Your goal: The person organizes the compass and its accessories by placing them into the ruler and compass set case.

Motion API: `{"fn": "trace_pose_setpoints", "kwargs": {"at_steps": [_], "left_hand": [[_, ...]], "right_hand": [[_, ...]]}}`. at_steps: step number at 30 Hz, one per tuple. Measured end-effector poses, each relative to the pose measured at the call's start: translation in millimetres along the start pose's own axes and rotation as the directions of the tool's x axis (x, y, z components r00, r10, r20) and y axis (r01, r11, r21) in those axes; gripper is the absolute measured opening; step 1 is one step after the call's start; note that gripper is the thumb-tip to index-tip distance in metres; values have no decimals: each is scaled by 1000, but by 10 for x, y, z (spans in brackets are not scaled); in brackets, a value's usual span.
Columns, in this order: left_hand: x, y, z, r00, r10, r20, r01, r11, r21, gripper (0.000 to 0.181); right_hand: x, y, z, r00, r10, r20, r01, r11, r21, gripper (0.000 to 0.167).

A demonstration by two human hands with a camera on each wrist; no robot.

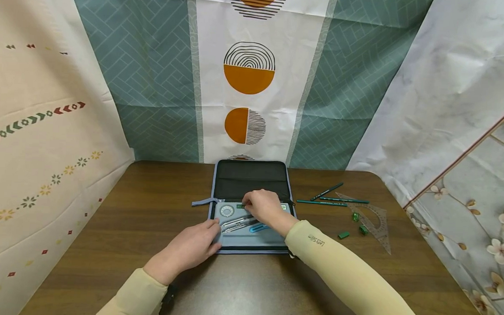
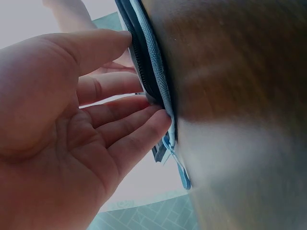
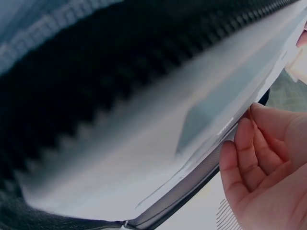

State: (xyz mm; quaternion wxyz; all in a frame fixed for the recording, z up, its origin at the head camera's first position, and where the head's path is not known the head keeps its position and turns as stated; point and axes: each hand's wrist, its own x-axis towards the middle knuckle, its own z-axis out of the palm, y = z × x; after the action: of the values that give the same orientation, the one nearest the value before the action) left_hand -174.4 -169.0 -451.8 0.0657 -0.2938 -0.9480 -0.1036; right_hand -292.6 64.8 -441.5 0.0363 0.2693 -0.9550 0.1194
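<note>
An unzipped case (image 1: 251,176) lies on the table with a grey tray (image 1: 249,241) in its near half. My left hand (image 1: 192,243) touches the tray's near-left corner; in the left wrist view its nearly straight fingers and thumb rest along the zipped edge (image 2: 160,72). Reaching across the tray, my right hand (image 1: 267,206) brings thumb and fingertips together at a small green item (image 1: 239,206) by the back edge. The fingers partly hide it. Two silvery compass-like tools (image 1: 237,224), a blue-handled tool (image 1: 259,227) and a round dial (image 1: 227,211) lie in the tray.
Right of the case lie several dark green pencils (image 1: 344,200), a clear set square (image 1: 379,222), a green eraser-like block (image 1: 343,235) and two small green pieces (image 1: 364,230). A strap (image 1: 202,202) sticks out left of the case. Patterned cloth (image 1: 163,80) hangs behind the table.
</note>
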Motion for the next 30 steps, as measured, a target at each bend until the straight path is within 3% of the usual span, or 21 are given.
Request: {"fn": "trace_pose_setpoints", "kwargs": {"at_steps": [11,17,30], "left_hand": [[19,34,-7,1000,-7,15,8,1000,-21,31],[13,35,-10,1000,10,-4,-10,1000,-12,30],[-4,1,-5,1000,17,-15,-18,1000,-14,29]], "right_hand": [[-45,45,-20,1000,-5,0,5,1000,26,13],[-88,95,-35,999,-14,-42,14,1000,1,15],[-424,491,-252,995,-48,-84,42,997,-70,52]]}}
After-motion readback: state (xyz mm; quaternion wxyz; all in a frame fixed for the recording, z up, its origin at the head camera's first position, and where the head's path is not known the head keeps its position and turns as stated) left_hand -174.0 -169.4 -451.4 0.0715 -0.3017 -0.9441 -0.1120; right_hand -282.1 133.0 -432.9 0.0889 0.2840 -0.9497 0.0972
